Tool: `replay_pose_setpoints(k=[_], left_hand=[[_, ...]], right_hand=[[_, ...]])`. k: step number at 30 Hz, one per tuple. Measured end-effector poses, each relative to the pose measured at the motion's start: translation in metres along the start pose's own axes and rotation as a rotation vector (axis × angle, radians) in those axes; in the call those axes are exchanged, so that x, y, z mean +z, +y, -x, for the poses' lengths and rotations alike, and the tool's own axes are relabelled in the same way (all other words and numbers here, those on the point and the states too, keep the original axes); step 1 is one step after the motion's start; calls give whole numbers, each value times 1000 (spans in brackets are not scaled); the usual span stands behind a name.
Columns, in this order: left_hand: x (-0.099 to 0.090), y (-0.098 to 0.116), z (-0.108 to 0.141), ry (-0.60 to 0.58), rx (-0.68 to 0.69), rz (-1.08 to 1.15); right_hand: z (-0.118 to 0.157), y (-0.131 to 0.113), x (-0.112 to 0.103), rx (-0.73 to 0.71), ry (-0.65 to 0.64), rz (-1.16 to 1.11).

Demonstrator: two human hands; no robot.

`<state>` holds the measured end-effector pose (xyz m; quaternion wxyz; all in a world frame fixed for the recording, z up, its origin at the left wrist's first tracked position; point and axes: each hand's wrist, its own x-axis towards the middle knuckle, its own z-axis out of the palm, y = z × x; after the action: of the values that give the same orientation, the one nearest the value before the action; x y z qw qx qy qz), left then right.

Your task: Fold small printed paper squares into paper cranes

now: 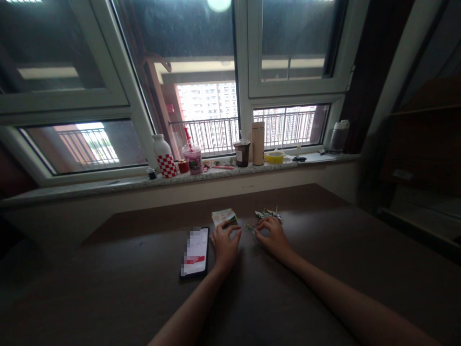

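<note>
My right hand [275,239] pinches a small folded paper piece [249,227] between thumb and fingertips, its free end pointing left. Just beyond that hand lies a loose pile of folded paper pieces [266,214], partly covered by the fingers. My left hand [225,246] rests beside a small stack of printed paper sheets [222,215]. Its fingers are curved, with a gap between thumb and index finger and nothing seen between them. A phone [195,252] with a lit screen lies to the left of that hand.
Both forearms rest over the dark table [126,293]. Beyond its far edge, a stone windowsill [140,185] carries a checkered bottle [166,163], a pink drink cup [192,159], a dark drink cup [241,154], a tan flask [258,144], yellow tape [274,157] and scissors [299,159].
</note>
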<state>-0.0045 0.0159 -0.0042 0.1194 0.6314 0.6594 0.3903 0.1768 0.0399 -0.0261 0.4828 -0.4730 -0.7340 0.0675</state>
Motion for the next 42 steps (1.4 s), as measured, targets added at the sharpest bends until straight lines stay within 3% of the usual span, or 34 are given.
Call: replay_pose_setpoints(k=[6,12,24,32,38,42], left_hand=[[-2,0,1,24,18,-59],[-2,1,5,7,30,-128],[-1,6,7,-97,20,-205],[0,3,6,-111,58,-210],[0,3,6,-138,38,-192],[1,3,7,-129,53,-176]], right_hand=[[4,-14,-6,-156,-110,251],[8,-13,-1,-173,-256,218],[8,-19,-4,-200,-337,163],[6,-4,7,-8,-265,118],[3,-3,11,152,-284,120],[3,-3,12,185,-265,114]])
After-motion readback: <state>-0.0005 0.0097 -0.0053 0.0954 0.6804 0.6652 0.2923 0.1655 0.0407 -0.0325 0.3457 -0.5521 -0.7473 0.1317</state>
